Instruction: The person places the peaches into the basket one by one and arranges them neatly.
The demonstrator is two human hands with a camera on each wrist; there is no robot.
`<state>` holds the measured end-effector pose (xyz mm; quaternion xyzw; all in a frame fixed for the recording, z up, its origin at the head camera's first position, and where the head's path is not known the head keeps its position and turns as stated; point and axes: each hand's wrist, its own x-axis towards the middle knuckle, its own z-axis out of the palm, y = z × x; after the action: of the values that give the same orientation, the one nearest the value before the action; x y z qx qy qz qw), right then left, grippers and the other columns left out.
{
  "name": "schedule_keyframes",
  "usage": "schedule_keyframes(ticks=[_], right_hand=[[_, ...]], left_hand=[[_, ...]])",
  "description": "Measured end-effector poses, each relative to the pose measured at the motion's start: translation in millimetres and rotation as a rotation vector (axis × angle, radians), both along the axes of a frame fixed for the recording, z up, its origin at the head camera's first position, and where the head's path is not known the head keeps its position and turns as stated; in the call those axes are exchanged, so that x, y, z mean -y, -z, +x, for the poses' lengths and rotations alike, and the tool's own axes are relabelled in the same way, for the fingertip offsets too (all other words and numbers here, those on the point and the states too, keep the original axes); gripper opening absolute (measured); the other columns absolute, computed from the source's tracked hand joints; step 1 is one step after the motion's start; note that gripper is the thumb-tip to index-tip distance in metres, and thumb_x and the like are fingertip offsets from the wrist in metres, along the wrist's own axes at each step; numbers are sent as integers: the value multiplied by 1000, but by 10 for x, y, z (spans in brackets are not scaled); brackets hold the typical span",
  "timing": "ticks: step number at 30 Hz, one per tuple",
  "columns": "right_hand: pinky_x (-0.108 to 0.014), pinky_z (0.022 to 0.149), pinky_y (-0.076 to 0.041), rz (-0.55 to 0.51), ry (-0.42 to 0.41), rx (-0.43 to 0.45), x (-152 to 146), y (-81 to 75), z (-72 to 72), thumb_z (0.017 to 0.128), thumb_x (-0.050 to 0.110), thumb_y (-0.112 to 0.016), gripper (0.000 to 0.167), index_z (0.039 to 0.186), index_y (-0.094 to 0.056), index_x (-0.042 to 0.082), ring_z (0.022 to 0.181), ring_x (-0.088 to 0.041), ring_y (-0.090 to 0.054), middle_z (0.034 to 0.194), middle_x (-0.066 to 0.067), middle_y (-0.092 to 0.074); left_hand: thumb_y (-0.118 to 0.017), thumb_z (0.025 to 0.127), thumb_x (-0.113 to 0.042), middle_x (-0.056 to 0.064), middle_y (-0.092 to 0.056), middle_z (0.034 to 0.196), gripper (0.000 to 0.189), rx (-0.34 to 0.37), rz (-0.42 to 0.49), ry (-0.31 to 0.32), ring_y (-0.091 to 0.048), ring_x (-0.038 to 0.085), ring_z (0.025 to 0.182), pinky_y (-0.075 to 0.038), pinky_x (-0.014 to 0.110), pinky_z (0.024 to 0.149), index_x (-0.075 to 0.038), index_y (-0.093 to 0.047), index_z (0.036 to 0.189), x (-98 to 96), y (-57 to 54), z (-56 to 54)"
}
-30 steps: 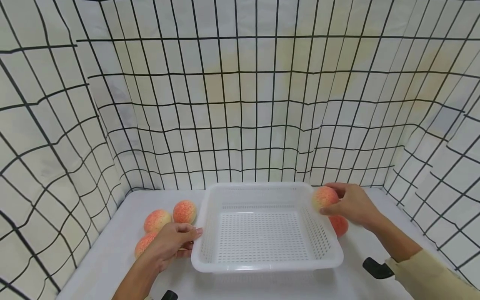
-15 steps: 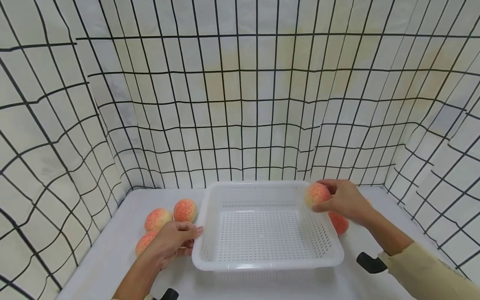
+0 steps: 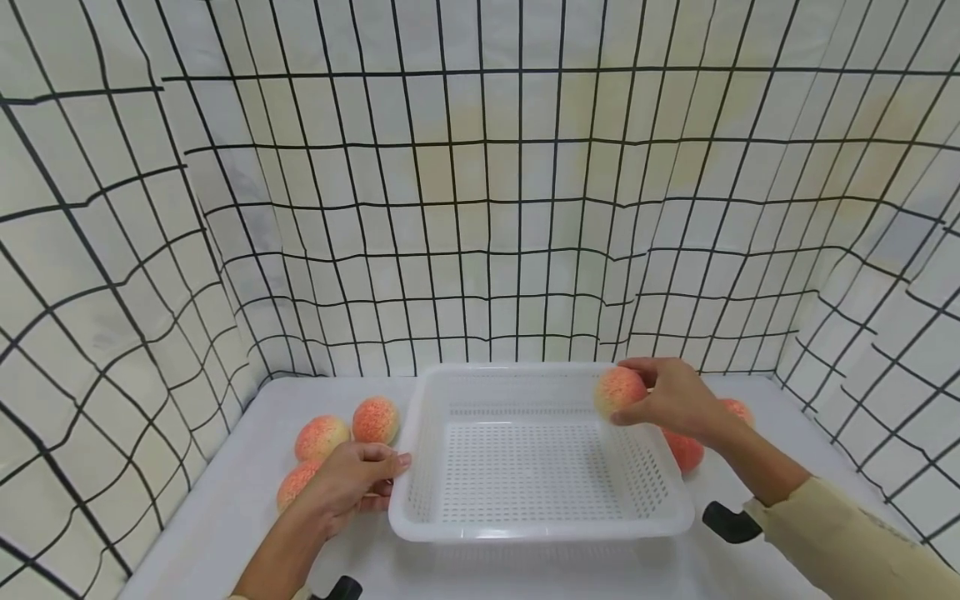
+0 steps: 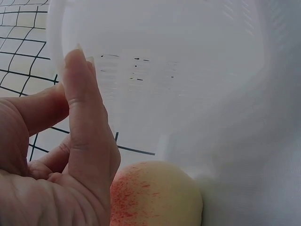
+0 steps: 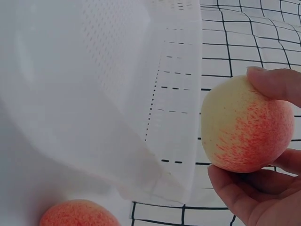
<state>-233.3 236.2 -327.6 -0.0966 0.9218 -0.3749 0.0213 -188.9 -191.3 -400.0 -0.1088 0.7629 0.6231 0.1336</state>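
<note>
A white plastic basket (image 3: 540,531) with a perforated bottom stands in the middle of the head view. My left hand (image 3: 347,486) pinches its left rim. My right hand (image 3: 675,402) grips a red-and-yellow peach (image 3: 619,393) between thumb and fingers, over the basket's back right corner. In the right wrist view this peach (image 5: 248,125) appears beside the basket's wall (image 5: 176,94). Beside the left hand lie a peach (image 3: 376,420), another peach (image 3: 321,437) and a third peach (image 3: 297,483), partly hidden by that hand.
Right of the basket lie a red peach (image 3: 684,452) and another peach (image 3: 738,410), half hidden behind the right forearm. The white table (image 3: 465,575) is bounded at the back and sides by pale cloth walls (image 3: 525,275) with a black grid.
My right hand has carried the peach left, from beside the basket's right rim to over its back right corner. The left hand keeps its place on the rim.
</note>
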Motion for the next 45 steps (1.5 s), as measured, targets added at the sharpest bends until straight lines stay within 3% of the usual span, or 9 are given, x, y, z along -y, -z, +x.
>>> schedule_keyframes(ticks=[22, 34, 45], right_hand=[[-30, 79, -57, 35, -83, 3, 339, -59, -114, 74, 25, -93, 75, 141, -62, 10, 95, -20, -67, 116, -5, -74], [-31, 80, -57, 52, -103, -10, 519, -82, -192, 72, 21, -94, 67, 132, -67, 12, 96, -21, -66, 114, -5, -74], [-30, 78, -56, 58, -154, -29, 652, -123, -213, 72, 20, -93, 70, 135, -66, 8, 94, -18, -66, 112, -5, -75]], left_hand=[[-78, 94, -22, 9, -71, 89, 25, 7, 11, -16, -62, 20, 74, -62, 32, 65, 0, -74, 103, 34, 1, 14], [-78, 94, -22, 9, -71, 88, 24, 15, 7, -23, -63, 20, 74, -61, 31, 65, 0, -74, 104, 23, -4, 9], [-78, 94, -21, 10, -71, 89, 24, 15, 14, -20, -62, 21, 74, -61, 31, 65, 0, -74, 104, 3, -9, 12]])
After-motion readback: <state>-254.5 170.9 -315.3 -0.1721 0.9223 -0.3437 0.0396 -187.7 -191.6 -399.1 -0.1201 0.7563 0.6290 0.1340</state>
